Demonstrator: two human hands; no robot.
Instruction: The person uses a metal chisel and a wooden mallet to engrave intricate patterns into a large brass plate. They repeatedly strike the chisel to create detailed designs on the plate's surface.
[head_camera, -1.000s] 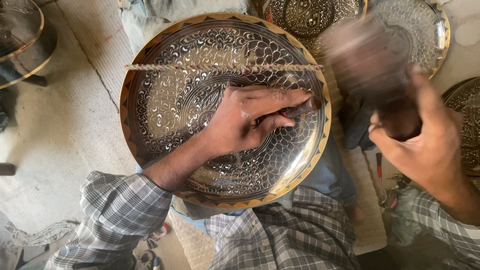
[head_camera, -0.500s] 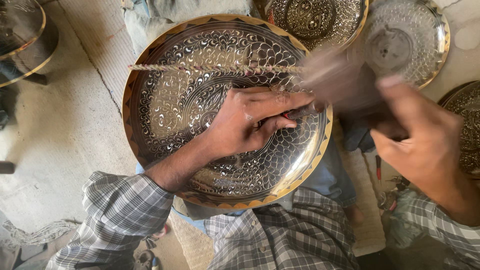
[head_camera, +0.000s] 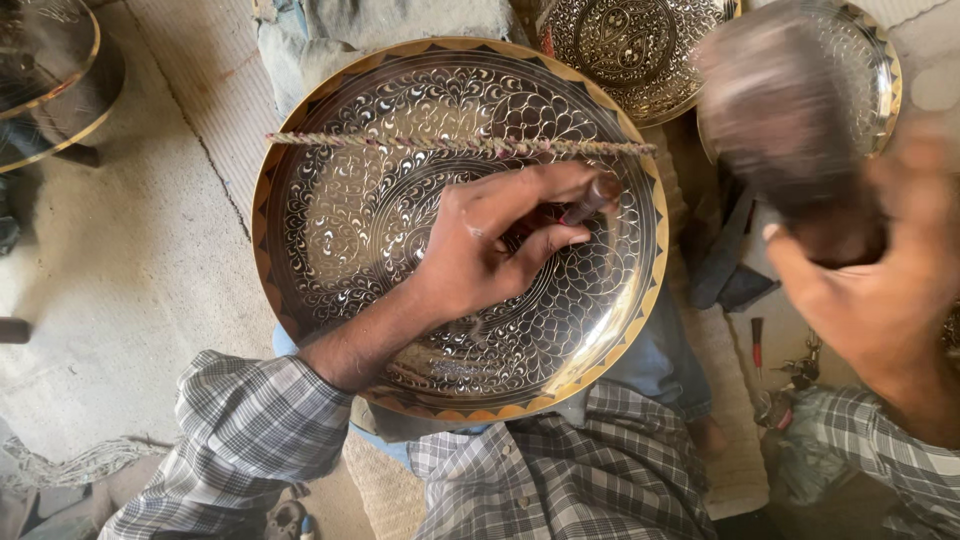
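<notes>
Brass engraved round tray (head_camera: 330, 200); left hand (head_camera: 490, 250) pinches chisel (head_camera: 590, 200); right hand (head_camera: 870, 290) clasps blurred mallet (head_camera: 780, 110).

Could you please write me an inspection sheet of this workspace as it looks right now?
Surface: large round engraved metal tray with a gold rim, resting on the person's lap.
Job's things: slim punch in the left hand, tip on the tray; blurred mallet raised in the right hand.
Clutter: twisted cord lying across the tray; small tools on the mat at right.
Grip: both hands closed on their tools.
Cables: nothing seen.
Surroundings: two more engraved trays beyond; a dark tray at upper left; pale floor.
</notes>
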